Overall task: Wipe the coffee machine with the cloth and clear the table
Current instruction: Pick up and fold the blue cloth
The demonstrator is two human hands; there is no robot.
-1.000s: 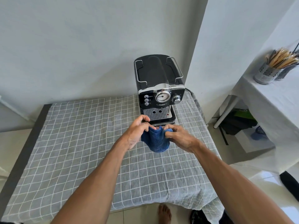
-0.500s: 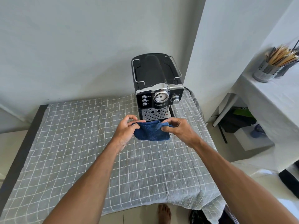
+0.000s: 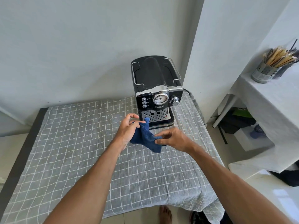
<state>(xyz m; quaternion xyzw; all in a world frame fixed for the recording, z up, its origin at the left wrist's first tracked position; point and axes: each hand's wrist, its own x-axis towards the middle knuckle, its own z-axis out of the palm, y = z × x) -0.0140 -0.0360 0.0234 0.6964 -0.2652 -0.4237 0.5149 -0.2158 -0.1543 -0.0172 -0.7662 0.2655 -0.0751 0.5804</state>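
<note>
Grey checked fabric covers the table point(image 3: 68, 159), and on it, at the far right corner, stands the coffee machine point(image 3: 157, 91), which we take as our landmark. Just in front of the coffee machine's drip tray we hold the blue cloth point(image 3: 146, 137) above the table, not yet touching the machine. Our left hand point(image 3: 127, 129), in front and to the left of the machine, pinches the upper corner of the cloth between thumb and fingers. Our right hand point(image 3: 174, 139), in front of the machine, holds the lower edge with the fingertips, the other fingers loosely spread.

We see some risks. The grip of both hands looks light, so the cloth could slip and fall on the table. If we press hard on the front, the machine may slide on the loose fabric toward the near table edge. Wiping could also turn the knob point(image 3: 174, 101) or push the buttons point(image 3: 144, 102).
</note>
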